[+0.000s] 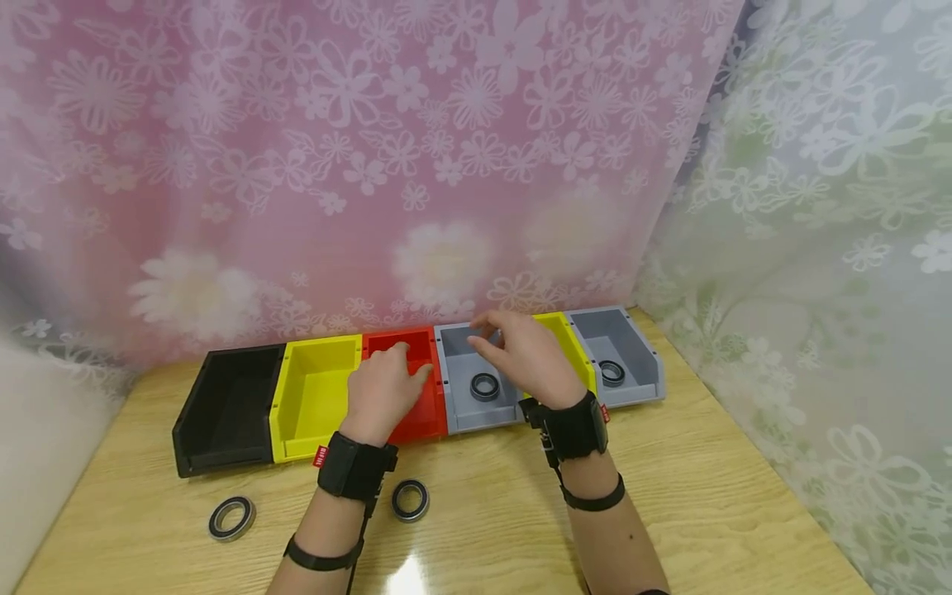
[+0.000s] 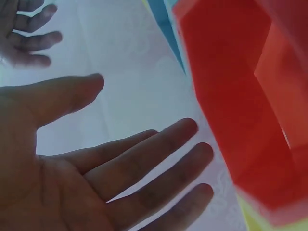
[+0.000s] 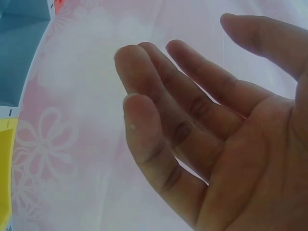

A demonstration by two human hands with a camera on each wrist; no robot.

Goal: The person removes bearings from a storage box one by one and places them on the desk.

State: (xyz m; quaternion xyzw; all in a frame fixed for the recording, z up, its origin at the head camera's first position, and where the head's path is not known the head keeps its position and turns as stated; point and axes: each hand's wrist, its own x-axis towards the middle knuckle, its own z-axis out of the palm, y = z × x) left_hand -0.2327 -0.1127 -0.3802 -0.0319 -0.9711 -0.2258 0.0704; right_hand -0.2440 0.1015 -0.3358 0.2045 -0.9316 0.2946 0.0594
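Observation:
My left hand (image 1: 385,392) hovers over the red bin (image 1: 421,413), beside the left yellow bin (image 1: 318,397). In the left wrist view its fingers are spread and fairly straight, holding nothing. My right hand (image 1: 530,355) is above the middle grey bin (image 1: 463,413) and the right yellow bin (image 1: 561,330), which it partly hides. Its fingers bend loosely with nothing between them, as the right wrist view shows. One ball bearing (image 1: 485,399) lies in the middle grey bin. Another bearing (image 1: 612,384) sits in the far-right grey bin (image 1: 628,347).
A black bin (image 1: 230,405) stands at the left end of the row. On the wooden table (image 1: 506,512) in front lie two more bearings, one at the left (image 1: 213,522) and one near my left wrist (image 1: 410,516). A flowered curtain (image 1: 357,182) hangs behind the bins.

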